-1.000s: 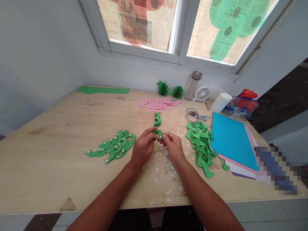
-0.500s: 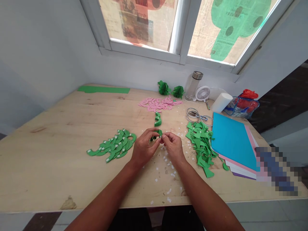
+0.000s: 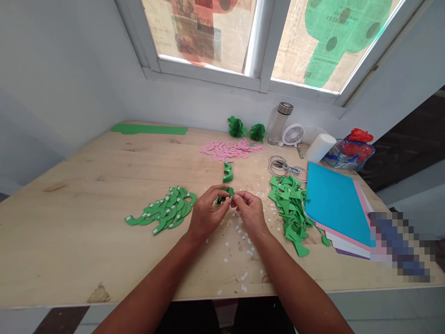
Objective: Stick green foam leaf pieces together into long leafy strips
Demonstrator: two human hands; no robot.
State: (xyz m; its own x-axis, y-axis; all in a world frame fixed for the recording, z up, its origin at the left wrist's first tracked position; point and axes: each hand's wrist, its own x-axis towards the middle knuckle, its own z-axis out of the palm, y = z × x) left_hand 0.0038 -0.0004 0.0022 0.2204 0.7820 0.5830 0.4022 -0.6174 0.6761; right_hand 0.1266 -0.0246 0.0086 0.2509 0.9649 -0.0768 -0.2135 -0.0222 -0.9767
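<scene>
Over the middle of the table, my left hand (image 3: 207,209) is closed around a curved green paper piece (image 3: 230,190), partly hidden behind the fingers. My right hand (image 3: 249,211) pinches at that piece's right end, its fingertips touching those of the left. Just beyond them lies a small stack of curved green paper pieces (image 3: 228,175). To the left of my hands is a spread pile of green paper cutouts (image 3: 170,209) with small white squares on them. Tiny white paper bits (image 3: 239,229) are scattered beneath and in front of my hands.
Green paper scraps (image 3: 292,208), scissors (image 3: 299,173), rings of tape (image 3: 278,164) and coloured sheets (image 3: 337,199) lie to the right. Pink cutouts (image 3: 229,150), two green paper shapes (image 3: 237,127), a bottle (image 3: 279,124) and a small fan (image 3: 293,134) are farther back.
Both hands stay nearly in place, with only a slight shift of the fingertips at the green piece. A white speck visible there earlier no longer shows.
</scene>
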